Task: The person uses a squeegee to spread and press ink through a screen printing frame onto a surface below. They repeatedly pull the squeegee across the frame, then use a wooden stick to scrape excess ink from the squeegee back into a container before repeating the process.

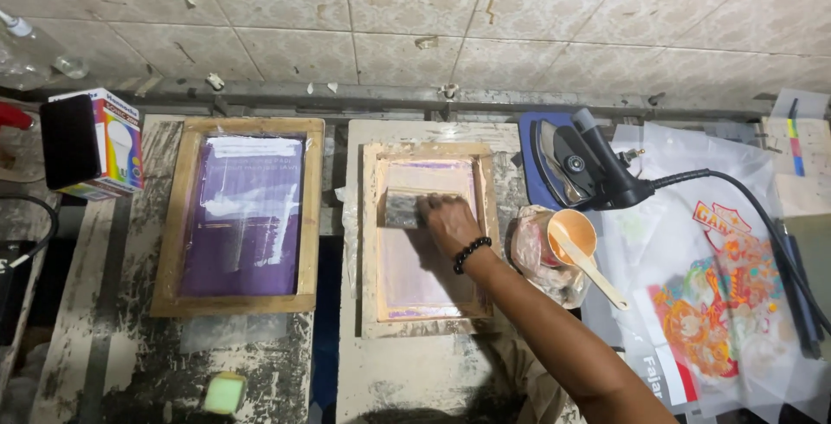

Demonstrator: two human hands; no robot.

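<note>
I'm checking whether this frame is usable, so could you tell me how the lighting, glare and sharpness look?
Head view: even, dim light; soft glare on the clear plastic sheet and on the purple screen; the right hand on the squeegee is slightly soft; the bottom edge falls into shadow; the tile lines bow a little.

A flat iron [578, 164] (cord attached), light-bulb box [104, 143], and green sponge [225, 392] lie about.

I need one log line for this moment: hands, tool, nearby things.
right hand: presses squeegee inside middle screen frame | left hand: out of view | nearby: purple screen frame, ink cup, iron
</note>
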